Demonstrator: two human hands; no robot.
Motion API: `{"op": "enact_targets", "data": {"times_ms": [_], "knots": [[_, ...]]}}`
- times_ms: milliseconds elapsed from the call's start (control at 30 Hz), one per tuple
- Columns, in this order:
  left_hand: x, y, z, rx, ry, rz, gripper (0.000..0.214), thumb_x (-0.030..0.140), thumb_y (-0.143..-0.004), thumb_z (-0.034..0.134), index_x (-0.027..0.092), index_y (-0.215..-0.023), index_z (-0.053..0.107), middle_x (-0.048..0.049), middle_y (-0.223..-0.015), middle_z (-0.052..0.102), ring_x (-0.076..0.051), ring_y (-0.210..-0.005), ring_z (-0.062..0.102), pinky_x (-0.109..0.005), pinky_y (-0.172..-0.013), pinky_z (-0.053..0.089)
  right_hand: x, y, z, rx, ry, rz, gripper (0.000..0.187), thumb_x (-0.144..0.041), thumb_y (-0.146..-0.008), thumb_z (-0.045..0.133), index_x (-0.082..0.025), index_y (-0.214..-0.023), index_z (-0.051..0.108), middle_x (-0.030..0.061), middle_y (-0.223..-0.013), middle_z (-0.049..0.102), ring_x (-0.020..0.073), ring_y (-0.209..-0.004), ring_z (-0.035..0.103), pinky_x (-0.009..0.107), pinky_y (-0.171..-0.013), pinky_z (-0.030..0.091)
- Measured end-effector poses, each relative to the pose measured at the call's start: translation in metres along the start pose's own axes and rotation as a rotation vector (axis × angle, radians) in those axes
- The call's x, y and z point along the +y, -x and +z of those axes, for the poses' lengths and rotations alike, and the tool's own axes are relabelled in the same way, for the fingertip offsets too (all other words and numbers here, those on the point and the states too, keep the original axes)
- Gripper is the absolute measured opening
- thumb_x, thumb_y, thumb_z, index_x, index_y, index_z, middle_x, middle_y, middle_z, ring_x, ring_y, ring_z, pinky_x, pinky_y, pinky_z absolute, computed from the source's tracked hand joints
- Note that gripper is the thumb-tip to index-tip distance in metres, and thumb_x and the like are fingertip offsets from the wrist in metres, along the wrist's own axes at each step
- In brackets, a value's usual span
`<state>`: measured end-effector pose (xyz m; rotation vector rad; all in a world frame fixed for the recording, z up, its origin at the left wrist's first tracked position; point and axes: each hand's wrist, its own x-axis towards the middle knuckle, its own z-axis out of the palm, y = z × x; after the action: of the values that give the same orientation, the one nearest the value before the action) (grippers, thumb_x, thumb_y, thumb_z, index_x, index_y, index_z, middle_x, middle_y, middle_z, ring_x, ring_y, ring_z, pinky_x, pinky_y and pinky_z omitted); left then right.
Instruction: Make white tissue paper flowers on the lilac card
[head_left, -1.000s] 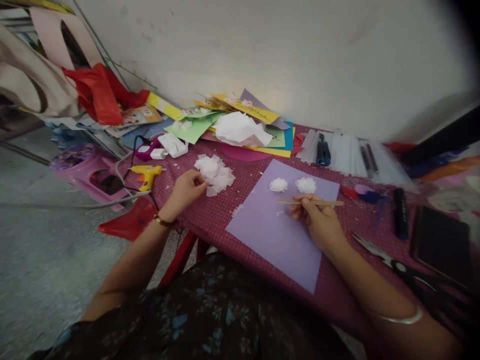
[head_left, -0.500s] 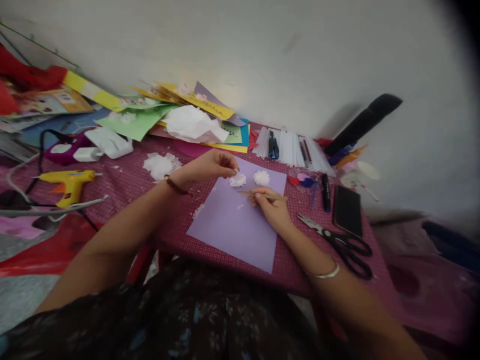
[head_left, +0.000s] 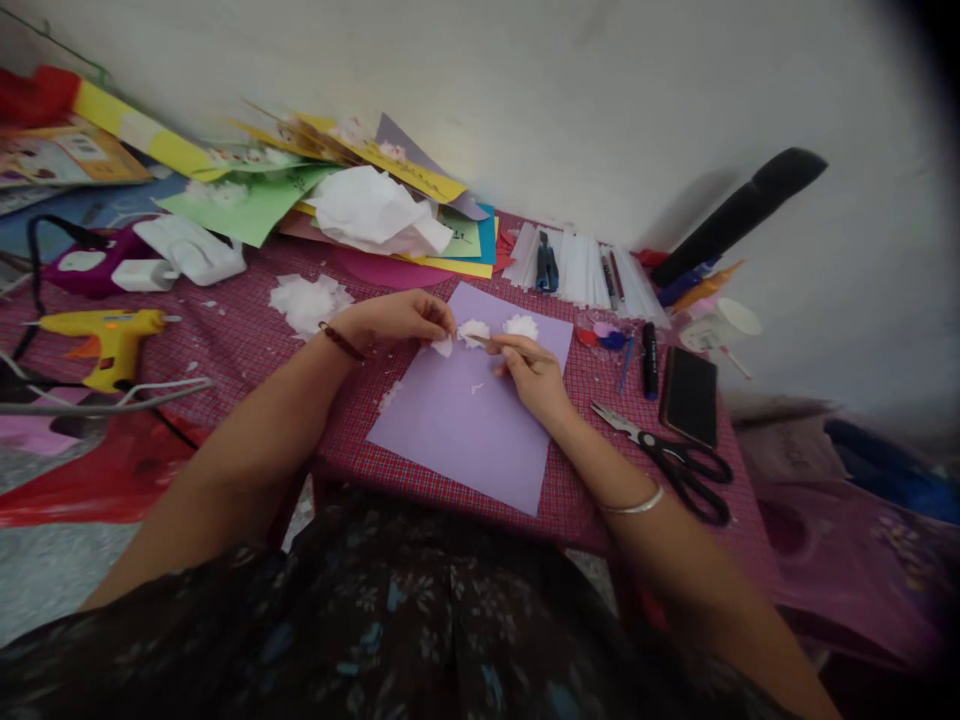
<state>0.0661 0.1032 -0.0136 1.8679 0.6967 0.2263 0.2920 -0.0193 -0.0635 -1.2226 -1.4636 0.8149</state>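
Note:
A sheet of purple paper (head_left: 465, 430) lies on the table in front of me, with two ruffled white paper clusters near its far edge. My left hand (head_left: 424, 318) pinches a small white paper piece (head_left: 443, 346) just left of the left cluster (head_left: 473, 331). In my right hand (head_left: 534, 375) is a thin tan stick (head_left: 517, 348), its tip at that left cluster. The right cluster (head_left: 520, 326) sits just beyond the stick. A tiny white scrap (head_left: 477, 388) rests lower on the sheet.
Left are loose white paper pieces (head_left: 309, 303) and a yellow glue gun (head_left: 112, 340). Black-handled scissors (head_left: 675, 462), a phone (head_left: 690, 395) and a black marker (head_left: 650, 360) lie right. Behind are coloured cards (head_left: 255, 205), crumpled white paper (head_left: 375, 212) and glue sticks (head_left: 581, 270).
My left hand has drawn left, off the left cluster, with the white piece in its fingers. The stick's tip has moved up onto that cluster. The whole view has shifted slightly.

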Motion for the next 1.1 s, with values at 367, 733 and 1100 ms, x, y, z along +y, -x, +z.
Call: {"op": "enact_targets", "data": {"times_ms": [367, 733, 1100], "knots": [[-0.002, -0.014, 0.029, 0.307, -0.366, 0.099, 0.017, 0.015, -0.067, 0.058, 0.013, -0.083, 0.062, 0.0001, -0.071, 0.06, -0.01, -0.064, 0.053, -0.02, -0.059, 0.038, -0.005, 0.003, -0.002, 0.086, -0.113, 0.04, 0.029, -0.044, -0.089, 0.057, -0.021, -0.105, 0.068, 0.0043, -0.092, 0.075, 0.0123, -0.059, 0.063, 0.028, -0.058, 0.051], [-0.006, -0.018, 0.027, 0.319, -0.324, 0.108, 0.019, 0.017, -0.065, 0.06, 0.013, -0.083, 0.061, -0.0007, -0.073, 0.062, -0.011, -0.065, 0.055, -0.02, -0.061, 0.042, -0.008, 0.006, 0.003, -0.005, 0.012, 0.023, 0.025, -0.039, -0.09, 0.054, -0.022, -0.101, 0.068, 0.0035, -0.089, 0.074, 0.0147, -0.064, 0.064, 0.032, -0.063, 0.053], [-0.016, -0.023, 0.026, 0.356, -0.267, 0.093, 0.01, 0.013, -0.067, 0.056, 0.012, -0.073, 0.063, -0.0015, -0.067, 0.062, -0.01, -0.06, 0.052, -0.021, -0.059, 0.039, -0.002, 0.009, 0.006, -0.076, 0.165, -0.097, 0.026, -0.033, -0.094, 0.049, -0.022, -0.108, 0.069, 0.0051, -0.097, 0.074, 0.0163, -0.076, 0.066, 0.032, -0.072, 0.056]]}}
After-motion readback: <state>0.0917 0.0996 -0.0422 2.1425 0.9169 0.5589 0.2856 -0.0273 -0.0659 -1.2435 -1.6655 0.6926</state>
